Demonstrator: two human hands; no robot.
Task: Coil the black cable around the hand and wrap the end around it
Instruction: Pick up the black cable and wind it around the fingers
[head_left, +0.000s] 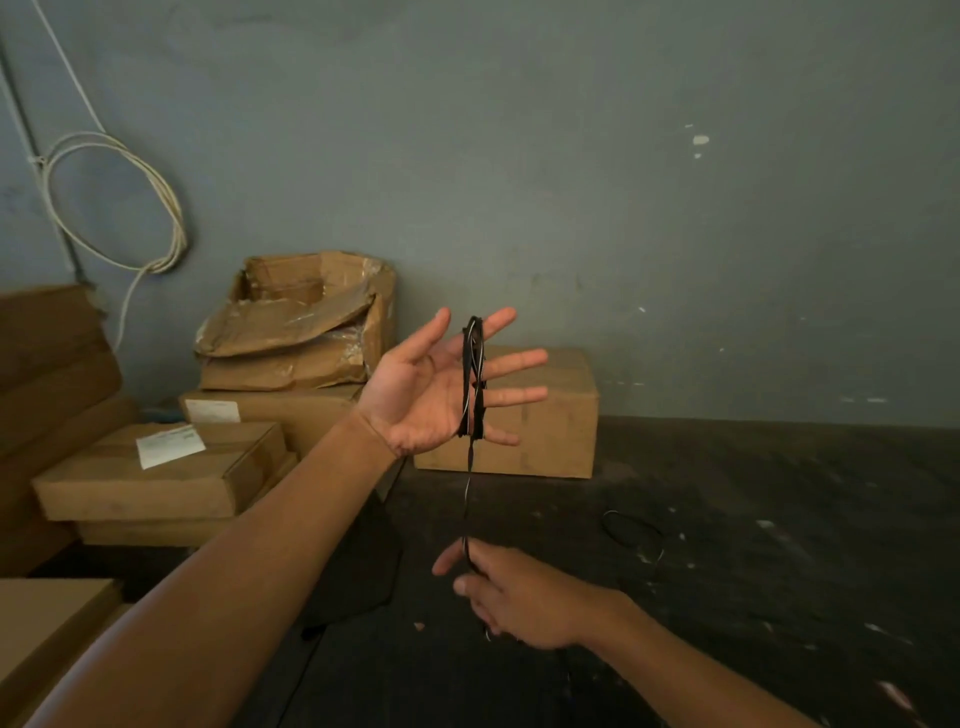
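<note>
The black cable (472, 379) is wound in several turns around the four spread fingers of my left hand (434, 387), which is held up with the palm facing me. A thin strand of the same cable runs straight down from the coil into my right hand (511, 595). That hand is lower, near the middle of the view, and pinches the strand between its fingers. The cable's free end below my right hand is mostly hidden.
Cardboard boxes (156, 467) are stacked at the left, and another box (545, 410) stands against the grey wall behind my left hand. A white cable loop (111, 200) hangs on the wall. A dark loop (631, 530) lies on the black floor at right.
</note>
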